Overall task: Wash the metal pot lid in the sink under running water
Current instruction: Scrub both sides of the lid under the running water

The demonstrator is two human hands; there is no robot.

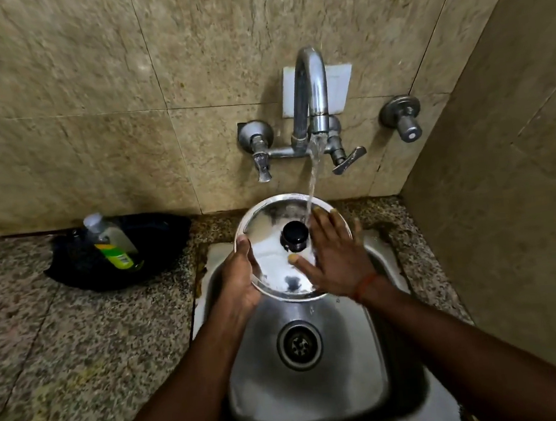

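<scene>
A round shiny metal pot lid (269,235) with a black knob (295,236) is held tilted above the steel sink (307,375). My left hand (239,279) grips its left rim, thumb on top and fingers underneath. My right hand (336,255) lies flat on the lid's right half with fingers straight and spread. Water (314,175) runs from the curved tap (309,94) and lands on the lid beside the knob, near my right fingertips.
A black pan (156,243) on the speckled granite counter (78,351) at the left holds a green dish-soap bottle (112,245). Tap handles (348,160) and a wall valve (404,121) stick out of the tiled wall. A side wall stands close on the right.
</scene>
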